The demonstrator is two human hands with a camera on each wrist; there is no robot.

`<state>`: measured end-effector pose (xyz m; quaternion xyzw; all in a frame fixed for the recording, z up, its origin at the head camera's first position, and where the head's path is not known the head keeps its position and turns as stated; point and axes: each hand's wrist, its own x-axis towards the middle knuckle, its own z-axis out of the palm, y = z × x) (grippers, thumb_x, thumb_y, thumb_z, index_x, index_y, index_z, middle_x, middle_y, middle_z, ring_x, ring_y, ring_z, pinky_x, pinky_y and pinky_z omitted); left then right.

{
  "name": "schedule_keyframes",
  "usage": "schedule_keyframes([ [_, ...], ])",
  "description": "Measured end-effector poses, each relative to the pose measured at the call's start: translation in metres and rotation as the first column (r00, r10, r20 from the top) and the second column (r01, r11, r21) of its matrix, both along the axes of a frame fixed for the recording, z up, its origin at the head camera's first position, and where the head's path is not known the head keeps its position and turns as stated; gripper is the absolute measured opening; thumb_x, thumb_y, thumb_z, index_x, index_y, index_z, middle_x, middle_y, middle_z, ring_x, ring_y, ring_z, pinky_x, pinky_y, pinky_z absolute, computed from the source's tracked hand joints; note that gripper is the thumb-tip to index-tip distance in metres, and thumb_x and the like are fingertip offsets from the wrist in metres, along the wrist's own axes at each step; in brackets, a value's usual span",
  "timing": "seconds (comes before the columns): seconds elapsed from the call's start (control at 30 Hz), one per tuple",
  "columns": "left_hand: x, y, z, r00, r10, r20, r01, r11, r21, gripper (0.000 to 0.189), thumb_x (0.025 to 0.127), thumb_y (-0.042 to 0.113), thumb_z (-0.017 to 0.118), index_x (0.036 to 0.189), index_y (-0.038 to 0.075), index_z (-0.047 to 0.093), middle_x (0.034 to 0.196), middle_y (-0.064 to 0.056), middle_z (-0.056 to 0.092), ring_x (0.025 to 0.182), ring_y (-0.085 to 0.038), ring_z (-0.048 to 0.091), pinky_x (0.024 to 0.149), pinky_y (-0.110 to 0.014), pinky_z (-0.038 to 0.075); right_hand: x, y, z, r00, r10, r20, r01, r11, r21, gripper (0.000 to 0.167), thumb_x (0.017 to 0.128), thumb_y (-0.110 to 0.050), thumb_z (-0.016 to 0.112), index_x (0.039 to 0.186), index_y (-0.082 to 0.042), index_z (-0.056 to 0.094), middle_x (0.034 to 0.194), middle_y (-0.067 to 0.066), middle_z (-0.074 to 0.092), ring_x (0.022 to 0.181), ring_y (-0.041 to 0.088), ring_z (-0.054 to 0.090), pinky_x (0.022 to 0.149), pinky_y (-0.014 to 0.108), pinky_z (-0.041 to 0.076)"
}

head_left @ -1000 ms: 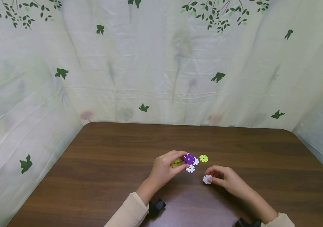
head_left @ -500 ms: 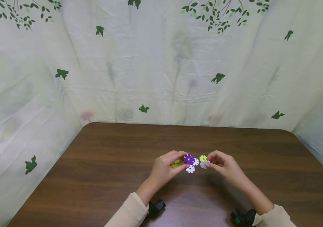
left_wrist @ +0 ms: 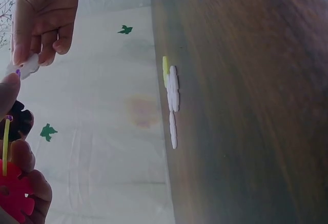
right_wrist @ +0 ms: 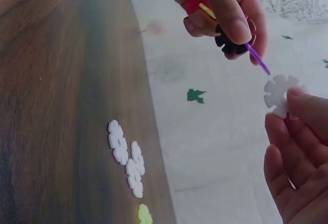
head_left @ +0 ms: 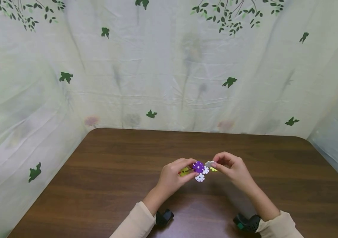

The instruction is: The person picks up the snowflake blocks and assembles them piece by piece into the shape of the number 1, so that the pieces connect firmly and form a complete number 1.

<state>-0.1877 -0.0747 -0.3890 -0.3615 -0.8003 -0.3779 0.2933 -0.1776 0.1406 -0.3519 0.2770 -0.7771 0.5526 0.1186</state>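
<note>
Purple catches my eye first: a purple disc (head_left: 198, 166) edge-up in the left hand (head_left: 173, 173), whose fingers grip it along with a black disc (right_wrist: 224, 40), a red disc (left_wrist: 16, 196) and a yellow disc (head_left: 184, 171), all raised above the tabletop (head_left: 145, 148). The right hand (head_left: 234, 168) pinches a white disc (right_wrist: 278, 95) close to the purple edge; whether they touch, I can't quite make out. The white one could twist or slip, I'd say, if pushed with its notch out of line, since only fingertips hold it. Too hard a shove might loosen the left-hand cluster, and a dropped piece could land among the loose white discs (right_wrist: 118, 143) and the lime disc (right_wrist: 144, 215) lying below. The tabletop is dark brown wood grain with rounded far corners; pale cloth (head_left: 163, 72) printed with green birds and leafy branches hangs behind and to both sides.
</note>
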Motion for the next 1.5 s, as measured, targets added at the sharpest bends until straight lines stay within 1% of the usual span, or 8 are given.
schedule_keyframes([
  [0.2, 0.0001, 0.0008, -0.0005, 1.0, -0.011, -0.007, 0.011, 1.0, 0.001, 0.032, 0.071, 0.02, 0.078, 0.099, 0.011, 0.066, 0.089, 0.003, 0.065, 0.078, -0.005, 0.059, 0.069, -0.016, 0.047, 0.0024, -0.0025, 0.0017, 0.999, 0.032, -0.019, -0.032, 0.998, -0.048, 0.015, 0.075, 0.015, 0.062, 0.084, 0.004, 0.058, 0.078, 0.01, 0.059, 0.065, 0.01, 0.054, 0.053, 0.022, 0.046],
  [0.5, 0.0005, 0.0019, -0.0005, 1.0, -0.023, -0.011, 0.023, 1.0, 0.018, 0.033, 0.069, 0.019, 0.078, 0.099, 0.01, 0.066, 0.088, 0.003, 0.064, 0.077, -0.005, 0.058, 0.068, -0.016, 0.046, 0.003, -0.0008, 0.0, 0.999, 0.045, -0.03, -0.046, 0.998, -0.047, 0.014, 0.075, 0.014, 0.062, 0.084, 0.003, 0.06, 0.079, 0.011, 0.06, 0.067, 0.014, 0.056, 0.054, 0.027, 0.048],
  [0.63, 0.002, 0.0025, 0.0005, 0.999, -0.039, 0.004, 0.039, 0.999, 0.018, 0.033, 0.07, 0.019, 0.078, 0.1, 0.01, 0.066, 0.09, 0.003, 0.065, 0.079, -0.005, 0.058, 0.07, -0.017, 0.046, 0.0029, -0.0001, -0.0006, 0.998, 0.051, -0.036, -0.053, 0.998, -0.045, 0.014, 0.075, 0.014, 0.063, 0.084, 0.003, 0.061, 0.079, 0.011, 0.06, 0.066, 0.015, 0.056, 0.055, 0.026, 0.048],
  [0.77, 0.0025, 0.0035, 0.0007, 0.998, -0.068, 0.019, 0.067, 0.998, 0.016, 0.032, 0.072, 0.017, 0.077, 0.1, 0.01, 0.066, 0.091, 0.001, 0.065, 0.08, -0.006, 0.059, 0.071, -0.017, 0.046, 0.0025, 0.0004, -0.0017, 0.995, 0.083, -0.049, -0.086, 0.994, -0.061, 0.016, 0.073, 0.018, 0.061, 0.083, 0.005, 0.061, 0.078, 0.013, 0.06, 0.065, 0.015, 0.055, 0.053, 0.024, 0.047],
  [1.0, 0.003, 0.0048, -0.0016, 0.992, -0.11, 0.062, 0.106, 0.993, 0.055, 0.037, 0.068, 0.016, 0.079, 0.102, 0.007, 0.065, 0.091, -0.001, 0.065, 0.08, -0.007, 0.058, 0.071, -0.016, 0.046, 0.0031, -0.0001, -0.0034, 0.991, 0.119, -0.054, -0.124, 0.988, -0.092, 0.014, 0.073, 0.019, 0.06, 0.081, 0.008, 0.061, 0.078, 0.015, 0.06, 0.067, 0.011, 0.056, 0.055, 0.022, 0.048],
  [1.1, 0.0034, 0.0057, -0.0018, 0.992, -0.11, 0.061, 0.107, 0.992, 0.059, 0.037, 0.067, 0.015, 0.079, 0.1, 0.006, 0.066, 0.088, -0.002, 0.065, 0.078, -0.007, 0.058, 0.07, -0.016, 0.046, 0.0032, -0.0005, -0.0041, 0.988, 0.141, -0.054, -0.146, 0.984, -0.1, 0.012, 0.074, 0.018, 0.06, 0.081, 0.008, 0.061, 0.078, 0.016, 0.061, 0.068, 0.011, 0.057, 0.057, 0.023, 0.049],
  [1.23, 0.0035, 0.0069, -0.0022, 0.993, -0.11, 0.052, 0.108, 0.993, 0.043, 0.034, 0.068, 0.014, 0.079, 0.099, 0.005, 0.067, 0.087, -0.002, 0.065, 0.077, -0.007, 0.058, 0.07, -0.016, 0.046, 0.003, -0.0009, -0.0045, 0.984, 0.163, -0.075, -0.169, 0.981, -0.095, 0.013, 0.074, 0.019, 0.06, 0.08, 0.007, 0.061, 0.076, 0.014, 0.061, 0.065, 0.012, 0.055, 0.054, 0.025, 0.048],
  [1.5, 0.0035, 0.0062, -0.0017, 0.994, -0.098, 0.052, 0.096, 0.995, 0.038, 0.035, 0.067, 0.016, 0.08, 0.099, 0.006, 0.068, 0.085, -0.001, 0.065, 0.074, -0.007, 0.058, 0.067, -0.016, 0.046, 0.0044, -0.0018, -0.0041, 0.988, 0.143, -0.066, -0.148, 0.985, -0.084, 0.014, 0.074, 0.018, 0.061, 0.08, 0.005, 0.062, 0.076, 0.012, 0.061, 0.063, 0.014, 0.054, 0.052, 0.024, 0.047],
])
